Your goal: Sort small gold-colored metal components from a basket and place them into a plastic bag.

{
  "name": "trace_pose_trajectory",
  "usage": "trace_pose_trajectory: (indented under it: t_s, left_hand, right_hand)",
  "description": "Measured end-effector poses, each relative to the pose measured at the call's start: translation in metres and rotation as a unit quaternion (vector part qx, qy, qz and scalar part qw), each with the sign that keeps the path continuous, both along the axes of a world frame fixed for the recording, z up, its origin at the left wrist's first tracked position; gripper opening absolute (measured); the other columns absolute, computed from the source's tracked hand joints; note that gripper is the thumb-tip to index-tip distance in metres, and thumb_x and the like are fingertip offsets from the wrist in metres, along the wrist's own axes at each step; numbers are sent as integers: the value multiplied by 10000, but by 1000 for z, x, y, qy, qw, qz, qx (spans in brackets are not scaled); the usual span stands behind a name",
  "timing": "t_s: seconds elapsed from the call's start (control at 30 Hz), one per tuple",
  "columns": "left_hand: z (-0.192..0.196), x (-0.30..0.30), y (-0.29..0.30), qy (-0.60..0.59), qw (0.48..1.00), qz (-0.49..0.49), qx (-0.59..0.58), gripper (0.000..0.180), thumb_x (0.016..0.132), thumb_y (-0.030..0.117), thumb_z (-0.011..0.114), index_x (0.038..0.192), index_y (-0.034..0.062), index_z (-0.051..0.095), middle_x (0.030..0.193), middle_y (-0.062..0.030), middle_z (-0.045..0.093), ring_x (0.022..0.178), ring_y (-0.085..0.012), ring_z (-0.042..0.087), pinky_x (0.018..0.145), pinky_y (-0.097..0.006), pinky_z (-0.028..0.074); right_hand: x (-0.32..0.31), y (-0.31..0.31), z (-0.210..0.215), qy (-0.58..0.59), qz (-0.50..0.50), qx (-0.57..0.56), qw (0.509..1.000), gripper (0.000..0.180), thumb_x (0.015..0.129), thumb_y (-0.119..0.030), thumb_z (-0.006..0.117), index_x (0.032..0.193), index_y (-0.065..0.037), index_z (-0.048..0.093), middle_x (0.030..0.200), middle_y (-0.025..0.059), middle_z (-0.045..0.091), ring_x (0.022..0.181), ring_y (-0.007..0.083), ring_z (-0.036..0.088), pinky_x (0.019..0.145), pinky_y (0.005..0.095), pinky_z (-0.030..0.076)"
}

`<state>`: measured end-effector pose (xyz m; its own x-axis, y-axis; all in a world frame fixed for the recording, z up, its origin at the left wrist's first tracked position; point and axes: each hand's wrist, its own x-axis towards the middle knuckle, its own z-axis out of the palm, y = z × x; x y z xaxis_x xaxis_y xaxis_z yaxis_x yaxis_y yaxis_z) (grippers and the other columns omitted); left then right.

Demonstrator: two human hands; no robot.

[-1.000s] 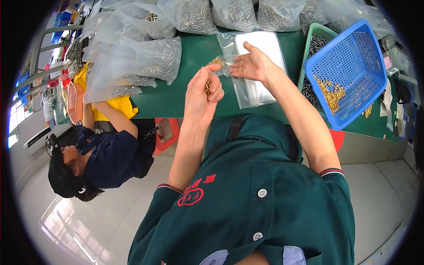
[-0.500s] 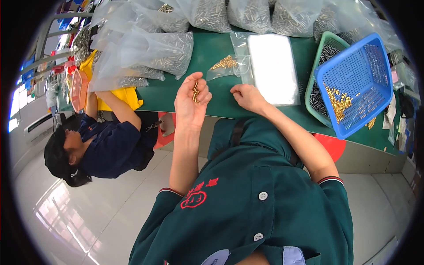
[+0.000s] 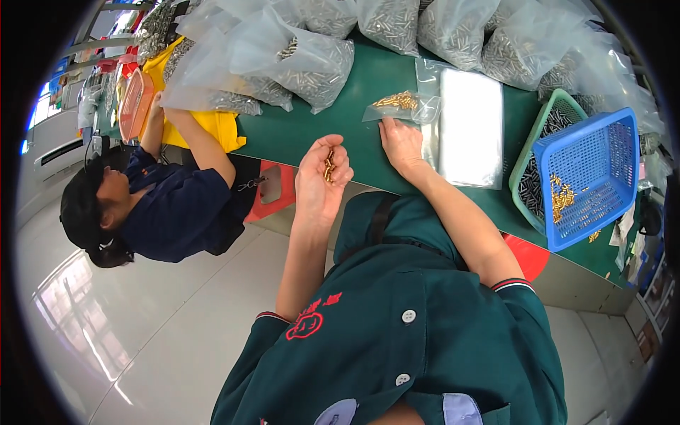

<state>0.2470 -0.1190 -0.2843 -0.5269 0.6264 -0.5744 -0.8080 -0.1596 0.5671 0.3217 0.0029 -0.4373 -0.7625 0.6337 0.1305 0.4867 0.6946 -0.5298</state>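
My left hand [image 3: 323, 177] is raised palm up in front of the table edge, its fingers curled around several small gold metal pins [image 3: 329, 167]. My right hand [image 3: 404, 147] rests on the green table with bent fingers, the fingertips at the lower edge of a small clear plastic bag [image 3: 427, 108]. Whether they pinch that edge I cannot make out. Inside the bag lies a heap of gold pins [image 3: 398, 100]. Just right of it is a stack of clear flat bags [image 3: 470, 131].
A blue basket [image 3: 598, 166] with gold pins leans on a green basket [image 3: 523, 159] of dark pins at the right. Large bags of silver pins [image 3: 388, 27] line the table's back. At the left a co-worker [image 3: 166, 205] sits by a yellow cloth [image 3: 212, 131].
The view has shifted, so the table appears lower and further right. My right hand has moved forward to the small bag's lower edge. My left hand still holds the gold pins.
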Motion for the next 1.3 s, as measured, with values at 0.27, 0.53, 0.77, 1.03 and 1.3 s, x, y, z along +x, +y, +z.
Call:
trace_pose_trajectory:
  t_s: [0.27, 0.53, 0.77, 1.03, 1.3]
  left_hand:
    - [-7, -9, 12, -2, 999, -50, 4, 158, 854, 77, 387, 950, -3, 484, 658, -39, 402, 501, -89, 337, 450, -210, 275]
    - [-6, 4, 44, 2, 994, -111, -21, 180, 858, 94, 380, 960, -18, 476, 674, -47, 425, 520, -98, 349, 482, -227, 287]
    - [-5, 18, 56, -15, 989, -143, -14, 214, 868, 96, 379, 1018, -27, 470, 757, -66, 487, 579, -107, 408, 514, -228, 331]
    - [-3, 59, 70, 39, 941, -335, -18, 247, 925, 181, 400, 1056, -11, 486, 704, -18, 484, 530, -53, 360, 477, -184, 285]
    - [10, 94, 89, 156, 885, -430, -87, 266, 927, 197, 370, 1062, 7, 500, 587, 14, 395, 477, -41, 295, 419, -178, 226]
  right_hand:
    - [16, -11, 22, 84, -47, -66, 993, 90, 727, -128, 577, 689, -73, 517, 586, 81, 570, 537, 255, 576, 493, 366, 465]
    - [39, 37, 27, 217, -407, -315, 829, 166, 773, -154, 581, 768, 12, 586, 503, 37, 526, 446, 113, 472, 475, 281, 406]
    - [51, 46, 34, 236, -378, -445, 777, 194, 814, -156, 543, 839, 23, 612, 527, 20, 543, 470, 78, 473, 477, 224, 391]
    - [95, 28, 111, 319, -160, -845, 397, 480, 927, -317, 226, 1143, 42, 459, 1076, 165, 552, 975, 262, 536, 831, 398, 438]
    - [126, 31, 125, 382, -149, -862, 299, 542, 935, -351, 153, 1195, 38, 426, 1194, 180, 487, 1122, 289, 456, 938, 416, 369]
